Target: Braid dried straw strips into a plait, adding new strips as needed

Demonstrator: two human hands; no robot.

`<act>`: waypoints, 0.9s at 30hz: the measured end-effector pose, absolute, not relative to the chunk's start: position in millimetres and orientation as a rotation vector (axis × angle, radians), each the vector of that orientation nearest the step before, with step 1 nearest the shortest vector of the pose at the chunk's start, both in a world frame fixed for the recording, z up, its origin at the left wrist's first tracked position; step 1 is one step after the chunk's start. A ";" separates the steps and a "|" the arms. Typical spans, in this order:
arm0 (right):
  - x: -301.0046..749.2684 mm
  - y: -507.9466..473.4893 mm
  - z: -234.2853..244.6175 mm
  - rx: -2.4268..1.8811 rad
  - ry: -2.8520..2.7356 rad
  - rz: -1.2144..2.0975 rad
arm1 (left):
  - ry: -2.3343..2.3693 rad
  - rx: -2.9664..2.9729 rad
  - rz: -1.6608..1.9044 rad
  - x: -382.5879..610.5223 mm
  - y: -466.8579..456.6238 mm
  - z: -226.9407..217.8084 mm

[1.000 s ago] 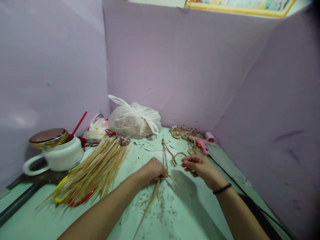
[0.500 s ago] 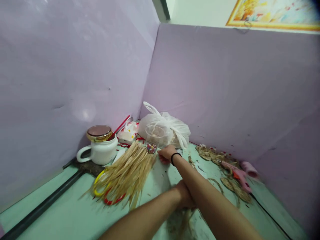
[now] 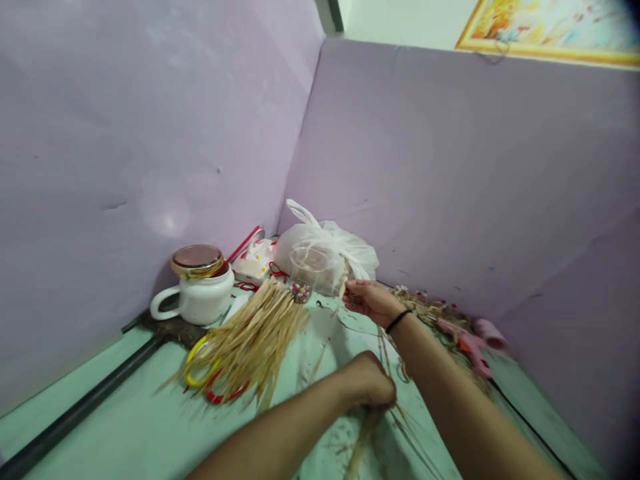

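Observation:
My right hand (image 3: 371, 300), a black band on its wrist, is raised over the green surface in front of the white plastic bag. Its fingers are pinched round a thin pale strand (image 3: 343, 292) that shows at the fingertips. Lower down, my left hand (image 3: 373, 381) makes a fist on a bunch of dry fibre strands (image 3: 364, 443); loose ends stick out below and to the right. Left of both hands lies a fan of straw-coloured fibre strips (image 3: 255, 333), partly over scissors with a yellow handle (image 3: 196, 363) and a red handle (image 3: 225, 395).
A white mug (image 3: 205, 298) with a round lidded case (image 3: 197, 260) stands left, behind a dark-handled tool (image 3: 95, 393). At the back are the plastic bag (image 3: 357, 253), a clear cup (image 3: 310, 263) and colourful beads (image 3: 301, 292). A pink glue gun (image 3: 467, 343) lies right, beside braided fibre pieces (image 3: 425, 310).
My right hand has moved right and slightly up, uncrossing from over my left wrist, and now shows a pale strand. My left fist stays low near the same place.

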State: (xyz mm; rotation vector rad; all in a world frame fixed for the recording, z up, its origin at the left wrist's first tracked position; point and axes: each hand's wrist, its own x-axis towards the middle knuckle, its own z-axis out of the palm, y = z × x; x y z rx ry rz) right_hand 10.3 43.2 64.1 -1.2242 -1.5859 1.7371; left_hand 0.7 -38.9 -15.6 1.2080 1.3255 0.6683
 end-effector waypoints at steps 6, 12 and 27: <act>105.5 27.9 80.0 -0.806 -1.535 1.837 | 1.416 1.206 0.650 -5.6 -55.7 2.6; 149.2 -12.2 48.6 -0.762 -1.334 1.960 | 1.297 1.196 0.689 -6.8 -52.5 -3.4; 162.3 -15.8 0.0 -1.035 -0.932 2.258 | 1.256 1.171 0.650 -9.3 -51.6 0.3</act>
